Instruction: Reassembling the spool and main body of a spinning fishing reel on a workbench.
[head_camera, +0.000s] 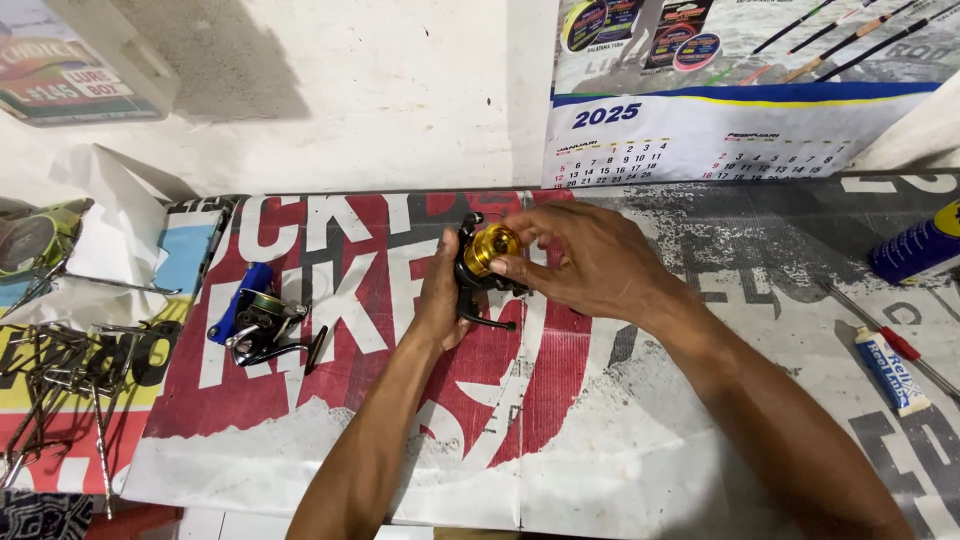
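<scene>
Gripping a black fishing reel (482, 285) from both sides, the hands hold it just above the worktop (620, 440): the left hand (440, 290) is wrapped around the body, and the right hand (585, 262) pinches the gold spool (492, 246) with closed fingertips. The reel hangs over the printed banner that covers the worktop. If the spool comes free suddenly, I judge that small parts could drop and roll away. Left of the reel, well apart, lies a second reel with a blue part (258, 322), with loose metal rods (55, 385) beyond it. Right of the reel lie a small tube (892, 370) and a blue spray can (918, 250). Behind the reel a calendar (700, 150) hangs on the wall.
</scene>
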